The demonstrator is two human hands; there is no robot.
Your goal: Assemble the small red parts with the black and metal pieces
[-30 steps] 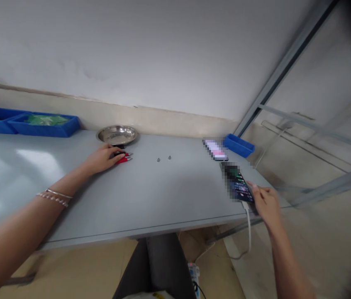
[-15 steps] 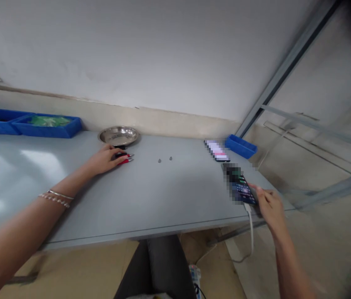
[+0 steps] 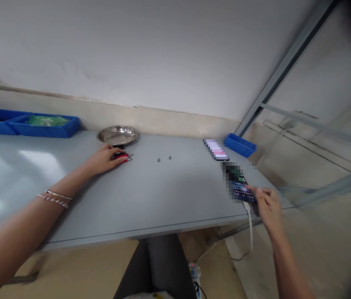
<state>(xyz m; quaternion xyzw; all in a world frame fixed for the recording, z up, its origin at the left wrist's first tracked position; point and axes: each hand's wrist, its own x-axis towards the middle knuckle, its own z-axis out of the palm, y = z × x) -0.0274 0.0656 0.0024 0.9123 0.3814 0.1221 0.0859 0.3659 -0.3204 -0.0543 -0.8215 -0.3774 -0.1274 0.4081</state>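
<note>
My left hand (image 3: pixel 105 159) rests on the table, its fingers closed around red and black pens (image 3: pixel 122 157) with slim silver tips; the palm hides their other ends. Behind it is a round, shallow steel dish (image 3: pixel 117 136). Two small grey cone-shaped pieces, one left (image 3: pixel 158 160) and one right (image 3: pixel 169 158), stand on the tabletop to the right of the pens. At the right, my right hand (image 3: pixel 268 203) stretches its index finger onto the lit screen of a phone (image 3: pixel 244 193) lying flat, with a white cable (image 3: pixel 250 228) plugged in. That hand grips nothing.
A second lit phone (image 3: pixel 215 149) lies behind the first, beside a small blue bin (image 3: pixel 240 144). Blue trays stand at the back left, one holding green plastic packing (image 3: pixel 46 120). The grey table (image 3: pixel 150 199) meets a wall; a metal frame (image 3: pixel 287 62) rises at right.
My right index finger has moved slightly left, further over the phone screen. My left hand stays on the pens. The whole view has shifted very slightly.
</note>
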